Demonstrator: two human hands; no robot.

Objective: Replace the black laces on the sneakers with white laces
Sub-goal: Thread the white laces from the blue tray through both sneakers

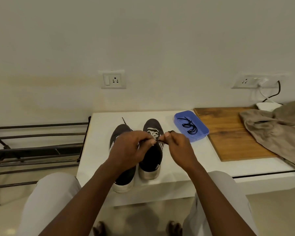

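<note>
Fingers (149, 141) of the left hand (129, 149) and the right hand (180, 147) are curled, pinching a black lace (163, 142) between them above the white table (100, 126). The right sneaker (152, 123) already wears white laces (152, 133). The left sneaker (120, 133) looks mid-unlacing (its eyelets are hidden). The blue tray (200, 135) holds one removed lace (188, 126). I'd judge the task about half done.

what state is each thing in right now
left hand, pinching black lace
right hand, pinching the same lace
black lace, held between both hands
left sneaker, upright, lacing hidden by left hand
right sneaker, upright, laced white
tray, holding a second lace, loose
cloth, crumpled
right socket, plugged in
</note>
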